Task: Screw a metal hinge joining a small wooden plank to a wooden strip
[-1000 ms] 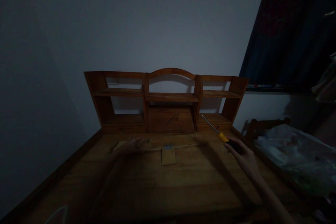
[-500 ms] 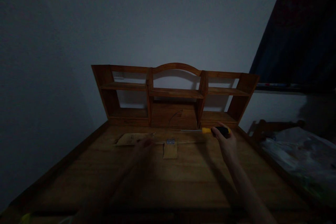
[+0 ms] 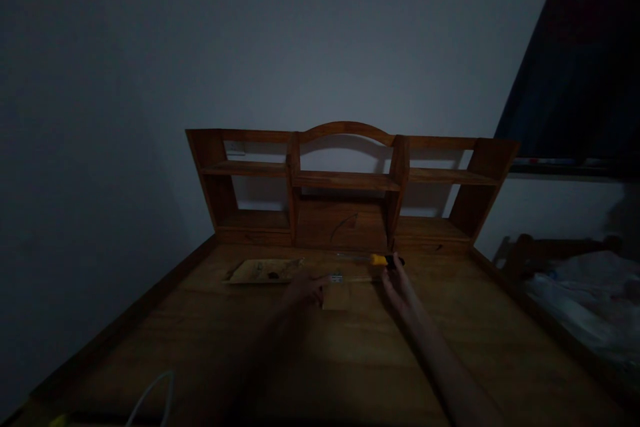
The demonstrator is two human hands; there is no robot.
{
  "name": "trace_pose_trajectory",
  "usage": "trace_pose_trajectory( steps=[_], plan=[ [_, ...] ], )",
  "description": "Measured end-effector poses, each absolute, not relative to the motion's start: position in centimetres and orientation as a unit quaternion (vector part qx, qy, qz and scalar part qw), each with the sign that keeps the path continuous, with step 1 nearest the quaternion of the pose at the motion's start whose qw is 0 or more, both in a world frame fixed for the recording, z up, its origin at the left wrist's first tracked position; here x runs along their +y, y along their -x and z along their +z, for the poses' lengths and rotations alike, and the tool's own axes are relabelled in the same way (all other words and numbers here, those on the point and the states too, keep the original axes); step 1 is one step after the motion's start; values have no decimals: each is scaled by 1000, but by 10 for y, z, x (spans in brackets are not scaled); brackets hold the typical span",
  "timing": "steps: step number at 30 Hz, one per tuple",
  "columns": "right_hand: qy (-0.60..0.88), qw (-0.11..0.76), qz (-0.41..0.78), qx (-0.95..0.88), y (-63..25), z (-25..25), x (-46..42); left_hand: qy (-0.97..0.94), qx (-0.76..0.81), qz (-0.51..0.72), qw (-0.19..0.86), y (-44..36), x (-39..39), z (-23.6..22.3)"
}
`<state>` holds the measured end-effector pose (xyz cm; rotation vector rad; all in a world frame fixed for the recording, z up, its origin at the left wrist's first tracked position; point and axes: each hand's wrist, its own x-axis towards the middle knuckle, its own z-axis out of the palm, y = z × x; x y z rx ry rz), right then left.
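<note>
the fingers of our right hand (image 3: 401, 287) grasp the screwdriver (image 3: 379, 259) by its handle, seemingly for control; our left hand (image 3: 303, 292) reaches the hinge (image 3: 337, 277), perhaps to steady it, its grip unclear to us; both lie toward the back edge of the table (image 3: 350, 360), where the shelf unit (image 3: 345, 181) blocks the way, a flat board (image 3: 250, 271) left of them.

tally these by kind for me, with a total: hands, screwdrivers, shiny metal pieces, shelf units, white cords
Hands: 2, the left hand and the right hand
Screwdrivers: 1, the yellow and black screwdriver
Shiny metal pieces: 1, the small metal piece
Shelf units: 1, the wooden shelf unit
White cords: 1, the looped cord
Total: 6
</note>
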<state>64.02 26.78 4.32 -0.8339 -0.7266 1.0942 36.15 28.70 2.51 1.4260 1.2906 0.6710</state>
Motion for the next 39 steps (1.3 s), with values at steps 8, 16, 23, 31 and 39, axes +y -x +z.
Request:
trace_pose_trajectory(
  steps=[8, 16, 23, 31, 39],
  plan=[
    [380, 734, 482, -290, -651, 40, 271, -567, 495, 244, 612, -351, 289, 18],
    [333, 691, 430, -477, -619, 155, 293, -620, 418, 208, 631, -341, 283, 34],
    [425, 548, 208, -690, -580, 222, 285, -589, 401, 233, 661, -339, 285, 30],
    [464, 465, 82, -750, -560, 198, 290, -564, 389, 210, 697, -335, 281, 43],
    [463, 432, 74, -770, -579, 196, 304, -561, 391, 201, 702, -335, 288, 33]
  ],
)
